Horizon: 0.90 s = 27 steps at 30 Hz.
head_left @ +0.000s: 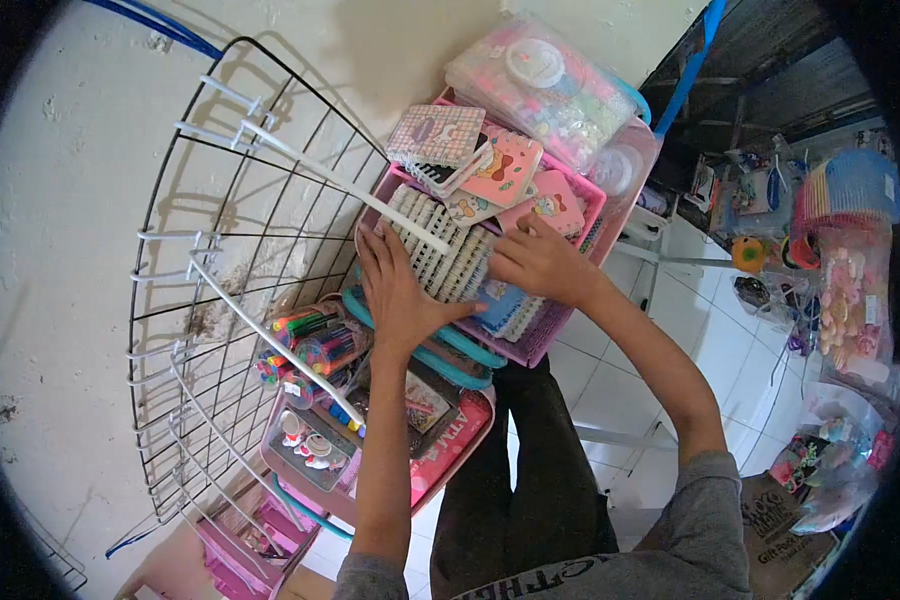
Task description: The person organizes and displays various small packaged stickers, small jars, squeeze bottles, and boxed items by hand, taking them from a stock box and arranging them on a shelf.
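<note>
A pink-purple basket (pixel 530 350) holds rows of small spiral-bound notebooks (pixel 425 235). My left hand (pixel 400 295) lies spread over the near-left side of these rows, thumb reaching toward a blue notebook (pixel 502 303). On the right, my right hand (pixel 542 262) is closed above the notebooks; whatever its fingers hold, if anything, is too small to make out. Just beyond it lie a pink notebook (pixel 550 203), a pink notebook with a brown bow picture (pixel 503 165) and a checkered notebook (pixel 436 135), loosely piled on top.
A black wire rack (pixel 235 185) with white hooks (pixel 345 185) stands at left, one hook reaching over the notebooks. Clear boxes (pixel 545 85) sit behind. Nearer are marker tubs (pixel 325 345) and a red pouch (pixel 440 450). Packaged goods (pixel 855 300) hang at right.
</note>
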### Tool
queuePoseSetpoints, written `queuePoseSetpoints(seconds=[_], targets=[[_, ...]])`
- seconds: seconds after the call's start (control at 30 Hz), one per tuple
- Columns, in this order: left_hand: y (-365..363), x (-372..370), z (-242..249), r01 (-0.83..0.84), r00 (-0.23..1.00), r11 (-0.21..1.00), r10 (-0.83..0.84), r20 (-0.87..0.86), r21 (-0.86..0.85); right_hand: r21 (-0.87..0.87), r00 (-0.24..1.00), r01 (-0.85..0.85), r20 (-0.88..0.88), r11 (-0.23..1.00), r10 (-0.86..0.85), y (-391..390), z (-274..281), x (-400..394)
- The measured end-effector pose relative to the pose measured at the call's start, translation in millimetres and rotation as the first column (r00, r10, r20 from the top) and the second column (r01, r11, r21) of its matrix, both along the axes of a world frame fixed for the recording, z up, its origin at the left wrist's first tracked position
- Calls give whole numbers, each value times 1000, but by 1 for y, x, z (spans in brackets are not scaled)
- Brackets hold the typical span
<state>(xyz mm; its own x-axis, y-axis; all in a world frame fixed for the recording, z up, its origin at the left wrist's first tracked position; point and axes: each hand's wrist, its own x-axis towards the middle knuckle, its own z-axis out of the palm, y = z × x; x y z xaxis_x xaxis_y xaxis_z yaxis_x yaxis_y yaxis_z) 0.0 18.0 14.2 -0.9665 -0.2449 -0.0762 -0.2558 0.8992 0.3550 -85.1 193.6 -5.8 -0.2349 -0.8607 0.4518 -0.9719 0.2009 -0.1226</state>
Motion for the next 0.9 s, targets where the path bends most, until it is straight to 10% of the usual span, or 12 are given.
queuePoseSetpoints(seconds=[0.2,0.37,0.9], targets=[[1,-1,-12,-38,999,998,38,-15,-53,-123,977,193,120,973,-179,-9,5,-1],[1,2,-14,-75,994,997,75,-73,6,234,986,22,156,972,-60,27,16,7],[2,3,-20,-84,993,996,81,-82,-43,216,996,45,61,975,-59,25,-3,9]])
